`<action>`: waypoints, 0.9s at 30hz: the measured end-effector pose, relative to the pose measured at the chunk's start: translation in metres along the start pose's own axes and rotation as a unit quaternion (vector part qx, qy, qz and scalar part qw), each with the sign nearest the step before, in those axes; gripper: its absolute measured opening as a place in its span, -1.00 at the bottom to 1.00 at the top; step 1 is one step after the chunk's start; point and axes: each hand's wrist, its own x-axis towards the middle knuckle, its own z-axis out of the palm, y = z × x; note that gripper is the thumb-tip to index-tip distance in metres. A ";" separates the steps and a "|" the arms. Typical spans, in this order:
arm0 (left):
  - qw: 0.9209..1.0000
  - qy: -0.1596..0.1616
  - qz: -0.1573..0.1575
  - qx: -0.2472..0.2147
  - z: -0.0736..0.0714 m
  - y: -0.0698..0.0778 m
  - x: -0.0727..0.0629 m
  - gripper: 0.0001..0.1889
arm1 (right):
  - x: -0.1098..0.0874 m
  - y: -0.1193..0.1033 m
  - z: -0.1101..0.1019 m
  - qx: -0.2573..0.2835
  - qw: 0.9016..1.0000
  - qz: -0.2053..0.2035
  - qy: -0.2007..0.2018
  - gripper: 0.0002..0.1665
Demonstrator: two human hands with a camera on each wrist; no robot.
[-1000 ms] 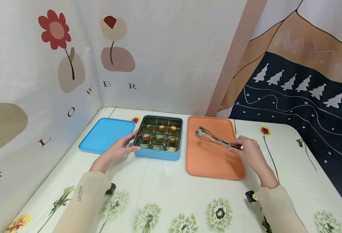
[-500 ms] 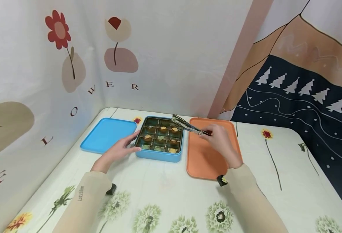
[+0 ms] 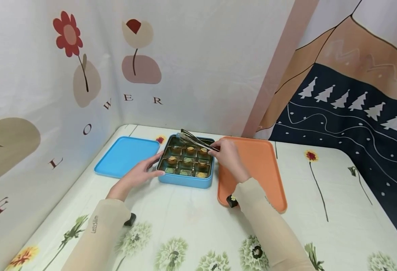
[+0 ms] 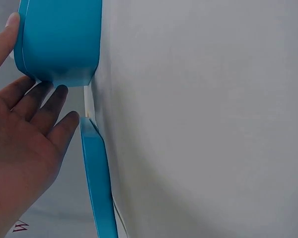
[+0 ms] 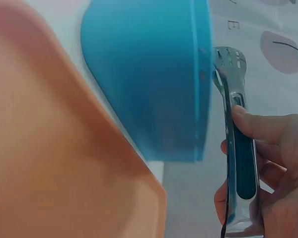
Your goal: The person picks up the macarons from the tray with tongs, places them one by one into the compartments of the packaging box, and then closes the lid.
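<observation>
A blue box (image 3: 185, 181) with a dark divided insert stands on the table. Small round yellow and greenish pieces show in several of its compartments. My left hand (image 3: 140, 174) rests along the box's left side, thumb at the front corner; in the left wrist view its fingers (image 4: 53, 101) are nearly straight against the wall. My right hand (image 3: 228, 156) grips metal tongs (image 5: 243, 158) with dark handle panels. Their slotted tips reach over the box's back row, at the left compartment. Something greenish shows between the tips in the right wrist view; I cannot tell what it is.
An orange tray (image 3: 262, 169) lies to the right of the box, partly under my right forearm. The flat blue lid (image 3: 125, 154) lies to its left. A flower-printed cloth (image 3: 191, 214) covers the table. Printed curtains (image 3: 202, 67) hang close behind.
My right hand has carried the tongs leftward from above the orange tray to over the box's back row. My left hand has stayed at the box's side.
</observation>
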 end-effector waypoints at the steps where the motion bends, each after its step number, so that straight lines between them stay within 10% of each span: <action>1: 1.000 0.001 0.000 0.000 0.000 0.000 0.000 -0.14 | 0.001 -0.002 0.003 -0.003 1.000 0.002 -0.001 -0.67; 12: 1.000 0.003 0.001 0.001 0.000 0.002 0.000 -0.15 | -0.001 -0.001 0.010 0.014 0.999 0.031 -0.012 -0.56; 27: 1.000 -0.001 0.000 0.001 0.001 0.001 0.000 -0.15 | -0.047 0.067 -0.061 0.096 0.993 0.051 0.050 -0.73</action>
